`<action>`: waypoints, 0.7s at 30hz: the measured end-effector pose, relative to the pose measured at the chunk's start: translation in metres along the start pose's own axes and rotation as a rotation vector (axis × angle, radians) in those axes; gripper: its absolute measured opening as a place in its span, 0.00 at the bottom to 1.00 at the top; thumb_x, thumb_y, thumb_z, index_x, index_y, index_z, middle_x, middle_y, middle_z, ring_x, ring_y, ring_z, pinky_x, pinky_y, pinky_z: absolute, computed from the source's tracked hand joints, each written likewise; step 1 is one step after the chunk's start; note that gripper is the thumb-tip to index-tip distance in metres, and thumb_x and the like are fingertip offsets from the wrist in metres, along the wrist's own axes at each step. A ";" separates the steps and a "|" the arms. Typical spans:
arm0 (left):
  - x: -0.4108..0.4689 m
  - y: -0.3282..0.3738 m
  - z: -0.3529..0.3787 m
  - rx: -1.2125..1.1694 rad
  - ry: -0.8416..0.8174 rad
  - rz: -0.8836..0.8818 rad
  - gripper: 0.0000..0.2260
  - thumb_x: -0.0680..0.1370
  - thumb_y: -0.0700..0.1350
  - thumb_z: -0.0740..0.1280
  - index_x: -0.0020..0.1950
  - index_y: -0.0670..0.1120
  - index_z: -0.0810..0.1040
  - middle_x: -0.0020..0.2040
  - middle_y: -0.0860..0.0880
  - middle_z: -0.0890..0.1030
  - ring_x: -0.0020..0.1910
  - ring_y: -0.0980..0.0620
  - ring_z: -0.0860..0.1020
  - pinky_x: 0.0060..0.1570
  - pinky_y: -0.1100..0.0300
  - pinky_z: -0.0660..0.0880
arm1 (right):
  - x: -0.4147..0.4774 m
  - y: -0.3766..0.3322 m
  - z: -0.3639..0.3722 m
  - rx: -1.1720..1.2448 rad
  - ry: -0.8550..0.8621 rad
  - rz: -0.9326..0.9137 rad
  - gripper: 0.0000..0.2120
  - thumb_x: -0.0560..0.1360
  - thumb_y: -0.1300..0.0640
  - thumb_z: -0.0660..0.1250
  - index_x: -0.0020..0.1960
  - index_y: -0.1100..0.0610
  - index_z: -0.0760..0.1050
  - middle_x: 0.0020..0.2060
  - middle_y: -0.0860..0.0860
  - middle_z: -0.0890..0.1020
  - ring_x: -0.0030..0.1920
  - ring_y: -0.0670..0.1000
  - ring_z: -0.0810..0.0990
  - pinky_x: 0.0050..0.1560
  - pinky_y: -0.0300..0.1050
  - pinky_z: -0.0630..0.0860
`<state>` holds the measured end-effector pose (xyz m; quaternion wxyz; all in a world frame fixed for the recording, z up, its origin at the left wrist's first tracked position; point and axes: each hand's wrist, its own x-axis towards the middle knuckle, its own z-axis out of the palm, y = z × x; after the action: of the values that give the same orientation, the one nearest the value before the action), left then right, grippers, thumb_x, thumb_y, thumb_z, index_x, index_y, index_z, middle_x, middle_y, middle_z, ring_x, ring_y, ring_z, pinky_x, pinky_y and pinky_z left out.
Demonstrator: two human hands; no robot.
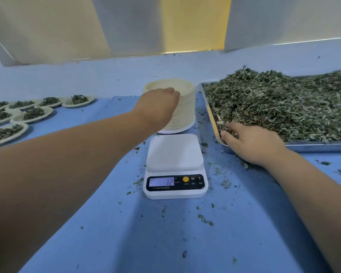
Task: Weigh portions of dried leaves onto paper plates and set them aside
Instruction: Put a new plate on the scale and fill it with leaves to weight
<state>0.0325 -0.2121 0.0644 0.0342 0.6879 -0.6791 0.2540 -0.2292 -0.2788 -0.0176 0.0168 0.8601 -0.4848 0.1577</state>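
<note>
Head view: plate stack point(185, 107) is seen just behind scale point(174, 152), top rim pinched by left hand point(158, 103). Right of scale, dried leaves point(283, 107) are heaped in tray point(323, 145), clutched at near corner by curled right hand point(252, 142). Filled plates point(32, 115) are set well left of scale.

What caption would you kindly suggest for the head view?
Left hand grips plate stack, right hand in leaf tray, scale bare.
</note>
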 end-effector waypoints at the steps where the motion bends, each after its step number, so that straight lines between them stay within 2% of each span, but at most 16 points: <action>1: 0.001 -0.002 0.000 0.016 -0.002 0.005 0.17 0.74 0.31 0.60 0.60 0.42 0.74 0.54 0.44 0.77 0.49 0.39 0.77 0.39 0.51 0.69 | 0.001 0.001 0.000 0.003 0.004 -0.005 0.28 0.79 0.30 0.45 0.74 0.40 0.65 0.51 0.52 0.82 0.49 0.58 0.80 0.36 0.47 0.69; 3: 0.004 -0.004 -0.004 0.041 -0.012 -0.017 0.14 0.74 0.31 0.61 0.56 0.43 0.75 0.48 0.45 0.77 0.46 0.41 0.76 0.39 0.51 0.68 | 0.000 0.003 0.001 0.003 0.020 -0.014 0.27 0.80 0.31 0.45 0.71 0.40 0.68 0.46 0.49 0.81 0.45 0.56 0.78 0.34 0.44 0.67; 5: 0.006 -0.005 -0.007 0.079 -0.030 -0.043 0.11 0.74 0.31 0.61 0.51 0.45 0.73 0.40 0.48 0.70 0.42 0.43 0.72 0.38 0.52 0.67 | -0.003 0.002 0.001 -0.003 0.045 -0.015 0.25 0.80 0.32 0.46 0.68 0.39 0.71 0.42 0.46 0.80 0.42 0.54 0.77 0.33 0.43 0.65; 7: 0.009 -0.006 -0.010 0.107 -0.034 -0.032 0.10 0.73 0.31 0.61 0.48 0.46 0.71 0.36 0.49 0.65 0.39 0.44 0.69 0.37 0.53 0.65 | -0.005 0.001 0.002 -0.010 0.072 -0.018 0.23 0.81 0.33 0.46 0.66 0.39 0.72 0.40 0.45 0.79 0.40 0.53 0.75 0.32 0.42 0.64; 12: 0.012 -0.010 -0.012 0.197 -0.038 0.057 0.09 0.74 0.32 0.61 0.45 0.45 0.68 0.34 0.48 0.63 0.37 0.43 0.69 0.36 0.52 0.65 | -0.006 0.000 0.003 -0.036 0.083 -0.025 0.22 0.81 0.37 0.47 0.54 0.44 0.77 0.36 0.45 0.79 0.36 0.51 0.75 0.33 0.42 0.64; 15: 0.015 -0.015 -0.012 0.234 -0.045 0.124 0.09 0.73 0.32 0.61 0.45 0.45 0.68 0.35 0.49 0.62 0.36 0.44 0.69 0.35 0.52 0.65 | -0.007 -0.001 0.004 -0.047 0.102 -0.042 0.22 0.82 0.39 0.46 0.47 0.47 0.76 0.31 0.46 0.77 0.32 0.47 0.73 0.32 0.42 0.64; 18: 0.018 -0.020 -0.016 0.285 -0.071 0.194 0.09 0.72 0.31 0.61 0.43 0.44 0.67 0.33 0.48 0.63 0.29 0.48 0.63 0.28 0.57 0.59 | -0.008 -0.002 0.004 -0.049 0.114 -0.042 0.22 0.82 0.40 0.46 0.43 0.48 0.73 0.29 0.46 0.76 0.31 0.47 0.72 0.31 0.42 0.62; 21: 0.018 -0.021 -0.019 0.350 -0.096 0.233 0.08 0.72 0.30 0.61 0.43 0.43 0.68 0.32 0.48 0.64 0.28 0.49 0.61 0.26 0.59 0.55 | -0.008 -0.002 0.004 -0.051 0.114 -0.047 0.21 0.83 0.40 0.47 0.41 0.48 0.71 0.29 0.47 0.75 0.31 0.48 0.72 0.31 0.42 0.62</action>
<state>0.0459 -0.2201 0.0942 -0.1478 0.6114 -0.7005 0.3370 -0.2302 -0.2716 -0.0238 0.0702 0.8600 -0.4668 0.1937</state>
